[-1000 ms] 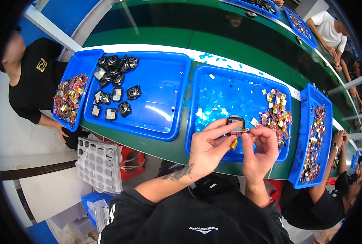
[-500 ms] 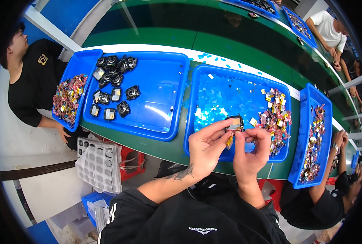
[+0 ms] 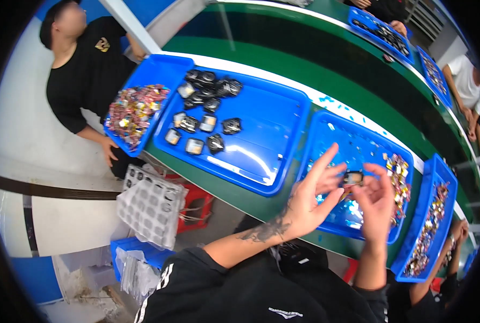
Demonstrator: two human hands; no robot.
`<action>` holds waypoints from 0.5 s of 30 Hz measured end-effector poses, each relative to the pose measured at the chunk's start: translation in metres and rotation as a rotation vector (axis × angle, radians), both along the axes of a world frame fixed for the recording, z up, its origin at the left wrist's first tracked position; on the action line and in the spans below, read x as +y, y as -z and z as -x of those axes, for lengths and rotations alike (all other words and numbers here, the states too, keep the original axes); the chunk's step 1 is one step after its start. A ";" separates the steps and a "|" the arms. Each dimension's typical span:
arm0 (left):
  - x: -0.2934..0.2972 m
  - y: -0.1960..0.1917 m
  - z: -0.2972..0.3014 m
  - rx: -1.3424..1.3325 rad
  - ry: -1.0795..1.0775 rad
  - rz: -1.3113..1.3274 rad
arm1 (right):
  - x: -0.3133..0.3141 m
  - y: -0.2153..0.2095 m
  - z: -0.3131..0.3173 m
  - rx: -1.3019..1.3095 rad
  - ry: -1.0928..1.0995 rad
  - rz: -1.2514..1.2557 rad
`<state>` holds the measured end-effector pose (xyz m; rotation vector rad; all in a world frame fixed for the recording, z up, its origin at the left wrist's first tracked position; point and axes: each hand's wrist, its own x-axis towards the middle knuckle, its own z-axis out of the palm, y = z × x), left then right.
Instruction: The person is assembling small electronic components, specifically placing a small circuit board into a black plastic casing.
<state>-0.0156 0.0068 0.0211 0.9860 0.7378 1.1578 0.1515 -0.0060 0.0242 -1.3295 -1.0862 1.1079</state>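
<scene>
My right hand (image 3: 376, 202) is closed on a small black device housing (image 3: 353, 178) with a pale rectangular face, pinched between thumb and fingers. Beside it, my left hand (image 3: 316, 195) is open, its fingers spread and the thumb apart, with nothing seen in it. Both hands are over a blue tray (image 3: 318, 125) that has bluish film scraps in it and a heap of small pink, yellow and silver parts (image 3: 400, 172) at its right end. Motion blur hides the finer details of the housing.
To the left, another blue tray (image 3: 256, 182) holds several similar black housings (image 3: 210, 89). Blue bins of small parts stand at the far left (image 3: 170, 75) and right (image 3: 408, 273). A person (image 3: 84, 81) sits at the left. A stack of moulded trays (image 3: 151, 202) stands below the green table.
The view has turned, so the trays appear farther right. My left hand has let go of the housing and spread its fingers; the yellow piece below the housing is no longer visible there.
</scene>
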 end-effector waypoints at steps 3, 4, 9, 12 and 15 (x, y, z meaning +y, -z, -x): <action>0.045 0.018 0.078 1.058 -0.227 -0.533 | 0.069 -0.009 -0.054 -0.210 -0.073 -0.034; 0.055 0.011 0.109 1.408 -0.319 -0.636 | 0.103 -0.012 -0.069 -0.279 -0.080 -0.046; 0.080 0.022 0.167 1.738 -0.183 -0.669 | 0.215 0.042 -0.141 -0.458 0.178 0.283; 0.081 0.025 0.165 1.757 -0.090 -0.749 | 0.224 0.062 -0.158 -0.444 0.188 0.344; 0.089 0.018 0.163 1.527 -0.211 -0.690 | 0.219 0.059 -0.161 -0.621 0.217 0.287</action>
